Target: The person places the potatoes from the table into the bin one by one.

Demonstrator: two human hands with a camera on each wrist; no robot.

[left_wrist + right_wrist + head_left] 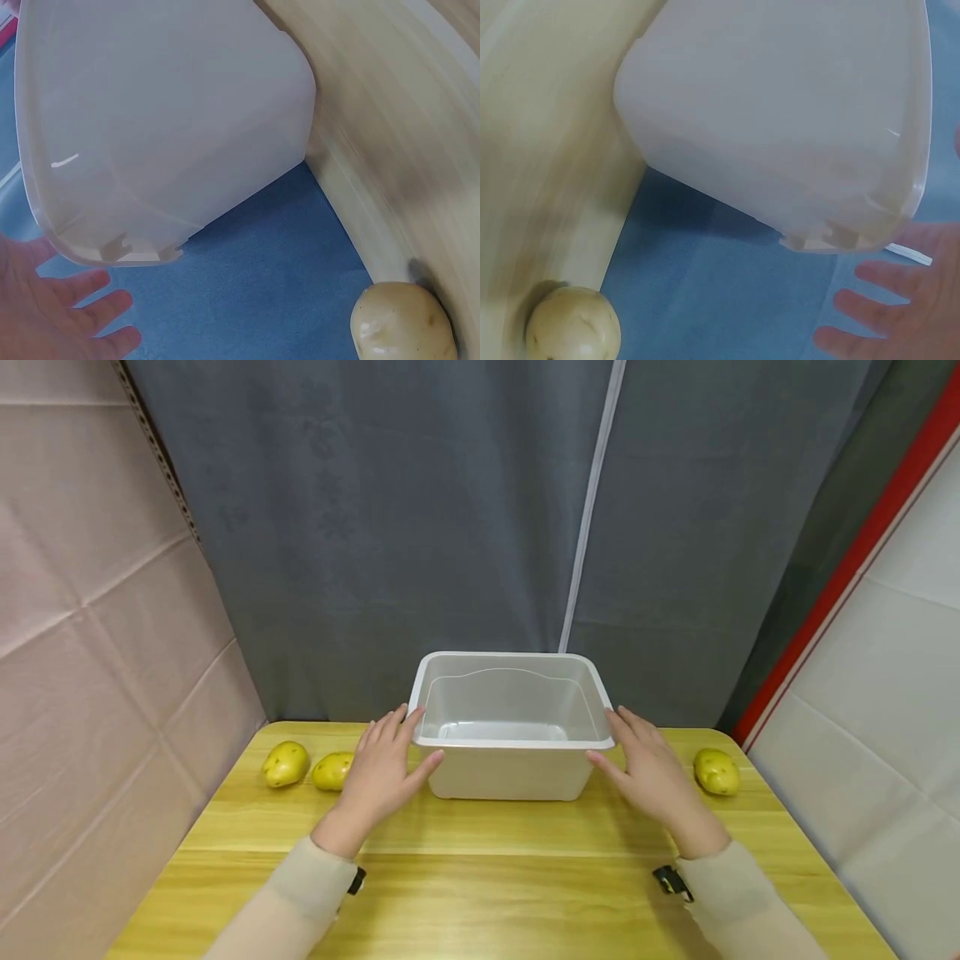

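Nearest us, we see two pale sleeves (300,893) reaching in over the wooden table (480,868), a black band (672,882) at the right cuff. Past them, we find the left hand (381,777) and right hand (654,777) at either side of a white plastic bin (506,774), fingers straight and spread, grasping nothing; we cannot tell whether they touch its rim. The bin stands upright on the table's far part, between the hands, its open top facing up. Beyond the left hand we see a yellow potato (330,772), partly hidden by it, with another potato (286,764) just beside; a third potato (717,772) lies right of the right hand. Behind everything, we see a grey-blue curtain (412,510) crossed by a white strip (592,510).
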